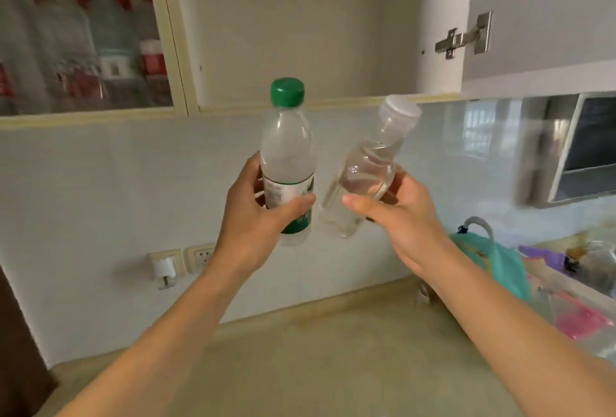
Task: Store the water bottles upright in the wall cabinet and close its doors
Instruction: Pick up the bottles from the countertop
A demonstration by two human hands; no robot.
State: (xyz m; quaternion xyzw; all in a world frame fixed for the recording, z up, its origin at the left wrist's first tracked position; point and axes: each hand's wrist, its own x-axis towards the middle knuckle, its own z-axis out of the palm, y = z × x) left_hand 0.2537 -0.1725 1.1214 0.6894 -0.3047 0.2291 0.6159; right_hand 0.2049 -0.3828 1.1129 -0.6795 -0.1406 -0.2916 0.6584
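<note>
My left hand (256, 216) grips a green-capped water bottle (287, 146) with a green and white label, held nearly upright. My right hand (403, 216) holds a clear bottle with a white cap (370, 166), tilted to the right. Both bottles are raised just below the wall cabinet (300, 33), whose right compartment stands open and bare. Its right door (540, 10) is swung open, showing a metal hinge (465, 37). Behind the glass of the left compartment (83, 46) stand several bottles with red caps and one with a teal cap.
A beige countertop (316, 350) lies below my arms. Wall sockets (181, 261) sit on the tiled backsplash at the left. At the right are a teal bag (493, 260), pink and purple items in a tray (580, 320), and a steel range hood (566, 150).
</note>
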